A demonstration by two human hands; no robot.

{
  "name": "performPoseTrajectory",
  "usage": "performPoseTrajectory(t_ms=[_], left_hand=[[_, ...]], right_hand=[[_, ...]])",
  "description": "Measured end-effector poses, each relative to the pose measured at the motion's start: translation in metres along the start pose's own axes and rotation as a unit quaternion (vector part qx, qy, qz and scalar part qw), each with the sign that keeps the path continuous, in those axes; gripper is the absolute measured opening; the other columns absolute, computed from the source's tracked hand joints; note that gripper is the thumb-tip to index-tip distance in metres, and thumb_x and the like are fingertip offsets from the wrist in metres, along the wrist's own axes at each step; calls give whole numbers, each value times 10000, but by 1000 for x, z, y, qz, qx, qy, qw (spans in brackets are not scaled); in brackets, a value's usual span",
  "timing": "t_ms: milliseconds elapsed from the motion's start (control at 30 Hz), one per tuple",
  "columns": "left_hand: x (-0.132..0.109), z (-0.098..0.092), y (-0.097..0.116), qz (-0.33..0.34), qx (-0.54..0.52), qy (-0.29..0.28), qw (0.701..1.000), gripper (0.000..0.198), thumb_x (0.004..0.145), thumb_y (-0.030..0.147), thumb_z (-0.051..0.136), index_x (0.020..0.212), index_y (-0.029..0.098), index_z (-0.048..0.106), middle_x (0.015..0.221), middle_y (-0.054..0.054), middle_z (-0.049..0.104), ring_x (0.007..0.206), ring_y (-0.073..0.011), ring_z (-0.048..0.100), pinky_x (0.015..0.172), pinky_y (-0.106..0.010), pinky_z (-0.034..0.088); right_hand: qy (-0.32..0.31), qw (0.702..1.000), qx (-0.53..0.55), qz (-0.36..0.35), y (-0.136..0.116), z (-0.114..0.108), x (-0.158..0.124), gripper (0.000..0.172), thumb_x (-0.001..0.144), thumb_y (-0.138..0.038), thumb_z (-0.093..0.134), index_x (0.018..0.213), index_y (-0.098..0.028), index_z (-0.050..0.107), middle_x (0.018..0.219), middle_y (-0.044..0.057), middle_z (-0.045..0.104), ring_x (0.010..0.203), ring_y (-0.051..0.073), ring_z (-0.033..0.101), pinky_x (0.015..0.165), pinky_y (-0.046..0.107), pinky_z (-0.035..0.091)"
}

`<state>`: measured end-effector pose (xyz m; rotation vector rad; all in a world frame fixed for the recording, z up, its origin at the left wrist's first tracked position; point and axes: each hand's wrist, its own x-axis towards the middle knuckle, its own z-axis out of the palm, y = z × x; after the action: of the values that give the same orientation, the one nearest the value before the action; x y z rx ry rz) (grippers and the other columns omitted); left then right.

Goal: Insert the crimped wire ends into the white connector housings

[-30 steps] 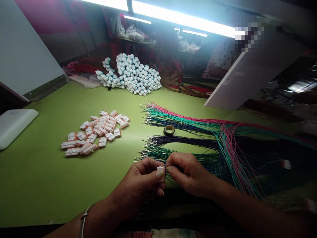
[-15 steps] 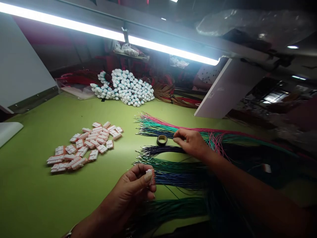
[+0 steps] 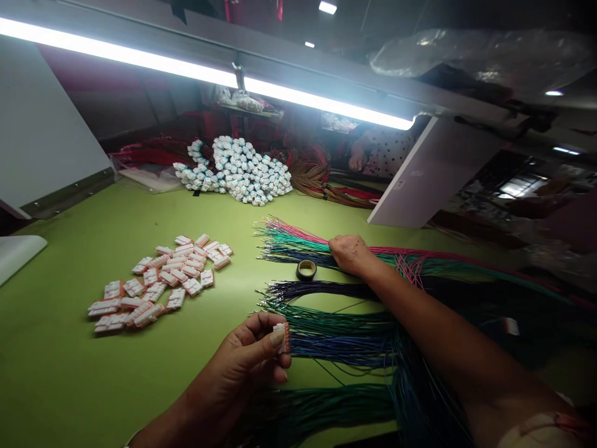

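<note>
At about 6 o'clock, low over the green table (image 3: 65, 373), a small white connector (image 3: 282, 337) with an orange edge sits pinched in the left hand (image 3: 247, 356): thumb on top, fingers curled under, hand nearly closed on it. A firm pinch by the sides looks best, leaving the end face clear. Right hand (image 3: 352, 254) lies palm down on the colored wires (image 3: 298, 241) at 12 o'clock, fingers together; can't tell if gripping or only pressing. Pink, teal, navy and green wires fan out, metal tips toward 9 o'clock. Small tape roll (image 3: 306, 269) just beside the right hand. Loose orange-edged connectors (image 3: 172, 274) at 9 o'clock, heap of white connectors (image 3: 237, 171) at 11 o'clock. Another person's hand (image 3: 358, 158) at 1 o'clock, beyond the table.
</note>
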<state>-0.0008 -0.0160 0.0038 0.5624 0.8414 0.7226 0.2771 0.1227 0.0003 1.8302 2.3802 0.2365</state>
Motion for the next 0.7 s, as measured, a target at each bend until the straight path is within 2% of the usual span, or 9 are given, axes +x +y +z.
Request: performPoseTrajectory(t_ms=[200, 367, 533, 633, 700], left_hand=[[1, -1, -1, 3, 0, -4, 1000, 209, 781, 270, 767, 911, 176, 632, 664, 8, 604, 612, -109, 563, 522, -198, 499], [1, -1, -2, 3, 1, -1, 1000, 216, 774, 270, 773, 909, 174, 635, 659, 5, 607, 597, -104, 559, 519, -195, 495], [1, 0, -3, 7, -2, 5, 1000, 231, 761, 286, 784, 900, 178, 635, 655, 10, 601, 580, -101, 543, 502, -189, 479], [1, 0, -3, 5, 1, 3, 1000, 236, 762, 300, 781, 900, 177, 635, 649, 5, 605, 582, -106, 545, 502, -190, 474], [0, 0, -3, 2, 2, 3, 1000, 236, 761, 302, 782, 897, 176, 635, 648, 5, 605, 583, -107, 547, 505, -192, 473]], right_hand=[[64, 997, 15, -28, 12, -7, -13, 182, 927, -167, 476, 923, -118, 651, 894, 113, 683, 831, 211, 612, 727, 306, 388], [116, 991, 63, -17, 14, -2, -15, 203, 886, -150, 453, 825, -141, 646, 811, 120, 679, 731, 209, 572, 636, 294, 303], [164, 974, 157, 2, 11, -1, -15, 121, 791, -154, 519, 856, -157, 621, 767, 64, 651, 656, 174, 531, 615, 271, 315], [179, 956, 234, 10, 5, -4, -12, 156, 817, -218, 524, 937, -162, 608, 739, 17, 634, 617, 139, 523, 601, 238, 348], [178, 943, 281, 1, -1, -8, -8, 150, 837, -260, 524, 899, -167, 624, 715, -1, 630, 608, 125, 524, 591, 224, 359]])
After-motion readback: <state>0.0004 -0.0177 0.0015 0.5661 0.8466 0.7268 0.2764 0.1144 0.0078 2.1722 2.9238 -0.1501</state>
